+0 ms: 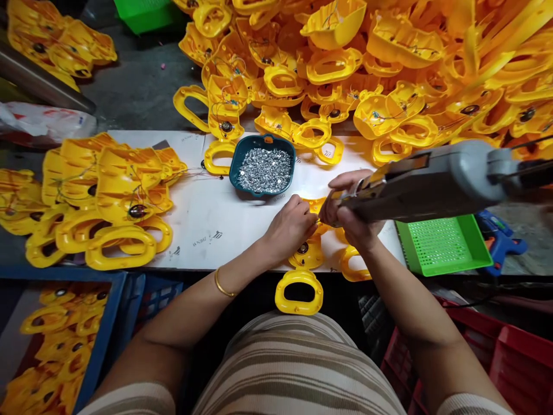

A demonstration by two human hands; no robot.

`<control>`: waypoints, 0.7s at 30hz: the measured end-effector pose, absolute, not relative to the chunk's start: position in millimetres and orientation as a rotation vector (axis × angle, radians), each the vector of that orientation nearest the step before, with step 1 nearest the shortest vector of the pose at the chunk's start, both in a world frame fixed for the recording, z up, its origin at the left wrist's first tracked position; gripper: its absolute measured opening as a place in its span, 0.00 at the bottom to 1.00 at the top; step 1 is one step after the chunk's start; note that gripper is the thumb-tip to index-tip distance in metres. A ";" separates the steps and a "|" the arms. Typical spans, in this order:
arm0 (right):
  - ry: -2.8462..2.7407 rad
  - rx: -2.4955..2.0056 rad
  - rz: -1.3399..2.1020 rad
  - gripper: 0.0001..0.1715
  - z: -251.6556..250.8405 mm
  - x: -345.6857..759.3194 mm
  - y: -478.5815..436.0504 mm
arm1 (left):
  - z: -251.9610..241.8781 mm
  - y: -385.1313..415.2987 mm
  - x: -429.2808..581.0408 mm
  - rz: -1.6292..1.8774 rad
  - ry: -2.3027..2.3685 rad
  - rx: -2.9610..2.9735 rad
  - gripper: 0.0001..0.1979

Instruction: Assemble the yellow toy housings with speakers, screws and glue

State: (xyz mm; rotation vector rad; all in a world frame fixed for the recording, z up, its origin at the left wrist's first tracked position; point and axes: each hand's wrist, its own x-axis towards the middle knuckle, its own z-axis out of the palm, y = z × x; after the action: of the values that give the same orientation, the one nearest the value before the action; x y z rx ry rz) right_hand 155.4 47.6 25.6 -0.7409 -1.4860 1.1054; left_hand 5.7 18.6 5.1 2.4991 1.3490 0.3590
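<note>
My left hand (pixel 290 226) is closed in a pinch over a yellow plastic shell (pixel 305 271) lying on the white tabletop (pixel 216 225); what the fingertips pinch is too small to make out. My right hand (pixel 352 210) is wrapped around a grey powered screwdriver (pixel 432 181), its tip pointing down at the same shell beside my left fingers. A teal dish of small silver screws (pixel 264 168) sits just beyond my hands. The shell's looped handle (pixel 299 293) hangs over the table's near edge.
A huge heap of yellow shells (pixel 389 63) fills the far side. Another stack of yellow shells (pixel 108 196) lies at the left. A green perforated tray (pixel 440 245) and blue tool (pixel 499 236) sit right. A blue crate (pixel 60 340) with shells stands lower left, red crates (pixel 496 357) lower right.
</note>
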 end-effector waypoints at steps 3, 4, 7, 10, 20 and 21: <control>-1.342 -0.495 0.995 0.12 56.2 174.6 38.7 | 11.8 22.1 -2.2 0.220 1.358 2.604 0.09; -1.284 -0.493 0.950 0.12 64.8 184.8 35.4 | 14.3 22.8 -6.0 0.191 1.346 2.626 0.09; -1.152 -0.557 0.854 0.11 76.9 220.3 26.9 | 23.2 24.1 -16.6 0.208 1.244 2.636 0.10; -1.071 -0.624 0.812 0.11 70.8 249.3 20.5 | 35.1 28.2 -13.4 0.466 1.222 2.599 0.11; -1.049 -0.772 0.707 0.13 59.7 272.1 -3.9 | 40.3 79.2 72.1 0.364 1.346 2.397 0.12; -1.050 -0.772 0.712 0.13 60.0 274.7 -5.8 | 37.8 81.6 75.5 0.376 1.346 2.378 0.11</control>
State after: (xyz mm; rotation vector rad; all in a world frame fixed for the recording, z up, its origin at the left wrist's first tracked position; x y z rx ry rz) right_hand 274.7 -5.8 60.0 -0.7724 -1.0502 0.7123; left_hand 75.5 81.6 37.8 2.3776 1.3455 0.3761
